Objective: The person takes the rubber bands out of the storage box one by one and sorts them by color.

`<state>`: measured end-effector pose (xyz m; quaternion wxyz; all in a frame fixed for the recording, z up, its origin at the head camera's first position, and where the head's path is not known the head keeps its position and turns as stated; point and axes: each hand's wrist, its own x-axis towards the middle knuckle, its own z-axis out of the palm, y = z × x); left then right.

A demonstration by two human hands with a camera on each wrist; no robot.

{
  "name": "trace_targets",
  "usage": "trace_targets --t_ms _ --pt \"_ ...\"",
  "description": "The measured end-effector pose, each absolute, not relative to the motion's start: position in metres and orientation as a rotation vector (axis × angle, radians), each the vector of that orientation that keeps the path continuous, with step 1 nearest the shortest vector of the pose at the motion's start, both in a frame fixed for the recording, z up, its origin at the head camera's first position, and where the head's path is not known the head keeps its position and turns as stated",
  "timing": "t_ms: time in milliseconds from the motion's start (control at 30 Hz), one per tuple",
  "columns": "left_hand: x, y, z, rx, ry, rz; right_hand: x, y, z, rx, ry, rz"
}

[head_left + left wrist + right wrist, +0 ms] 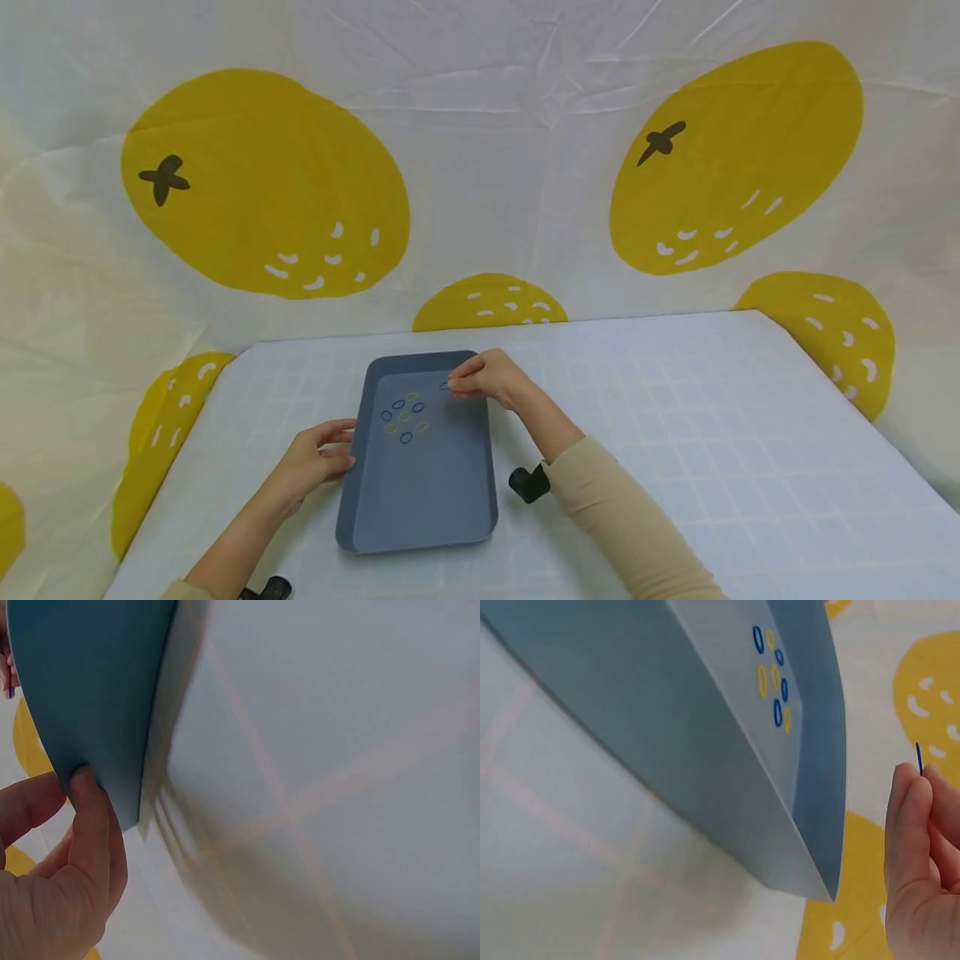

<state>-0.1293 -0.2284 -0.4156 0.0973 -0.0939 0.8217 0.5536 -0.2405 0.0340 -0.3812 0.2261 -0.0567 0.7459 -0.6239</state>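
One blue ring [445, 386] is pinched in the right hand [487, 377] above the tray's [420, 492] far right corner (left hand [315, 462] grips the near-left rim).

White gridded table [675, 433], lemon-print backdrop [262, 183]

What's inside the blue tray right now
Small blue and yellow rings lie clustered on the blue tray floor. The right hand pinches another blue ring above it; whatever lies beneath that hand is hidden.

Grey-blue tray [420, 500], blue and yellow rings [405, 415], lemon-print cloth [262, 183].
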Motion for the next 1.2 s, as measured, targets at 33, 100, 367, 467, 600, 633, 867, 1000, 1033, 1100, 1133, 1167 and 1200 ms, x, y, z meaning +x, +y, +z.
trace_targets --t_ms 33,100,367,467,600,633,867,1000,1033,1100,1133,1167,1200 --pt "-0.130 -0.229 -0.415 -0.264 2.436 1.636 -0.241 0.035 -0.381 -0.162 2.059 -1.724" --pt "-0.130 -0.228 -0.415 -0.256 2.441 1.632 -0.242 0.039 -0.381 -0.165 2.060 -1.725" --pt "-0.128 -0.228 -0.414 -0.245 2.429 1.652 -0.244 0.055 -0.378 -0.172 2.094 -1.700" --pt "-0.128 -0.228 -0.414 -0.241 2.435 1.655 -0.245 0.061 -0.375 -0.157 2.095 -1.721" --pt "-0.129 -0.229 -0.414 -0.244 2.432 1.658 -0.247 0.070 -0.374 -0.128 2.081 -1.771" --pt "-0.129 -0.229 -0.414 -0.248 2.431 1.657 -0.247 0.072 -0.374 -0.128 2.082 -1.780" --pt "-0.127 -0.230 -0.416 -0.278 2.427 1.658 -0.248 0.086 -0.382 -0.091 2.062 -1.824" --pt "-0.127 -0.229 -0.417 -0.271 2.413 1.683 -0.248 0.093 -0.389 -0.044 2.082 -1.842" --pt "-0.127 -0.229 -0.417 -0.265 2.411 1.690 -0.248 0.094 -0.390 -0.037 2.087 -1.844" --pt "-0.127 -0.228 -0.417 -0.261 2.405 1.701 -0.248 0.097 -0.393 -0.012 2.097 -1.847" --pt "-0.126 -0.228 -0.417 -0.254 2.404 1.704 -0.248 0.097 -0.394 -0.004 2.098 -1.850" --pt "-0.126 -0.228 -0.417 -0.254 2.408 1.701 -0.247 0.098 -0.395 0.001 2.101 -1.853" --pt "-0.126 -0.228 -0.416 -0.255 2.411 1.697 -0.247 0.099 -0.397 0.007 2.104 -1.855"
